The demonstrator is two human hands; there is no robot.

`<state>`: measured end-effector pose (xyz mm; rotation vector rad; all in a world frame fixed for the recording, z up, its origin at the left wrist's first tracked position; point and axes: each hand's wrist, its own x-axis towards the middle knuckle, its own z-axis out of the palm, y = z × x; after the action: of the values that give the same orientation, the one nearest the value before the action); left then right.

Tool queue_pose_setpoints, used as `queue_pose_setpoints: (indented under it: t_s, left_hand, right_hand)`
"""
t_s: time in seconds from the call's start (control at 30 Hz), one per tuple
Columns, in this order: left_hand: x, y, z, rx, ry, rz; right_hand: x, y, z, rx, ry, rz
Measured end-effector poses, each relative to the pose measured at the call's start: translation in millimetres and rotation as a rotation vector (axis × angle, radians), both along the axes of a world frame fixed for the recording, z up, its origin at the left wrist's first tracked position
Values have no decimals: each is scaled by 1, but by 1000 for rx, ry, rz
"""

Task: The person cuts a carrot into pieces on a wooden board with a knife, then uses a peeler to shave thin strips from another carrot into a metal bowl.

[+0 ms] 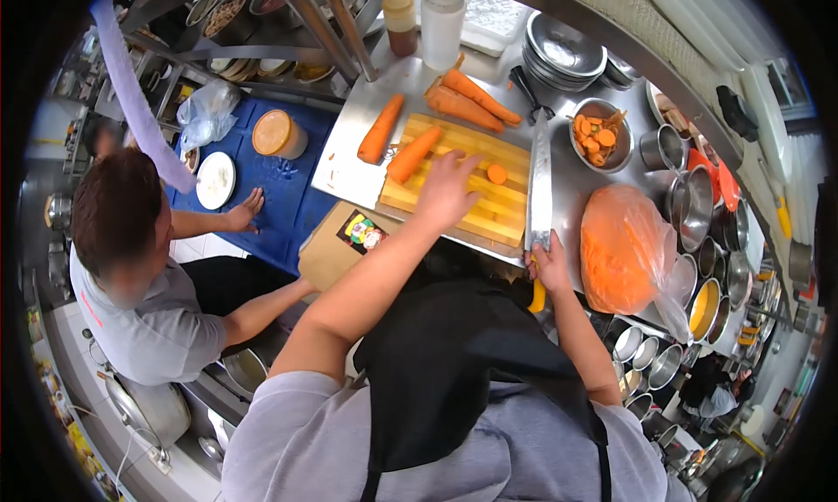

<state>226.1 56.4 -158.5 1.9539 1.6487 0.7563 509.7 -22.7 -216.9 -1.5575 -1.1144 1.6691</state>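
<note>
My left hand (pixel 449 190) is over the wooden cutting board (pixel 497 227), its fingers apart, between a carrot (pixel 414 155) on the board's left and a round carrot slice (pixel 497 174). The yellow handle of a large knife (pixel 541 175) is in my right hand (pixel 549 264), closed round it at the board's right edge, with the blade pointing away from me. More whole carrots (pixel 467 105) lie behind the board, and another carrot (pixel 381 128) is to its left.
Right of the knife are a metal bowl of carrot pieces (pixel 600 135) and a plastic bag of orange contents (pixel 621 249). Stacked metal bowls (pixel 566 50) and bottles (pixel 443 24) stand behind. At left, a co-worker (pixel 144 266) rests a hand on a blue surface (pixel 284 188).
</note>
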Motion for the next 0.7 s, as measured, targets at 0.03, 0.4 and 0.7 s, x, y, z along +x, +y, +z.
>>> queue_pose_setpoints:
  t_s: [0.03,0.4,0.7]
  left_hand:
    - [14,5,0,-3,7,13]
    - [69,35,-33,-249,190,1]
    - [36,32,-41,-262,170,14]
  right_hand:
    - [1,1,1,-24,25,-8]
    - [11,5,0,-28,59,92]
    - [12,5,3,-106,86,78]
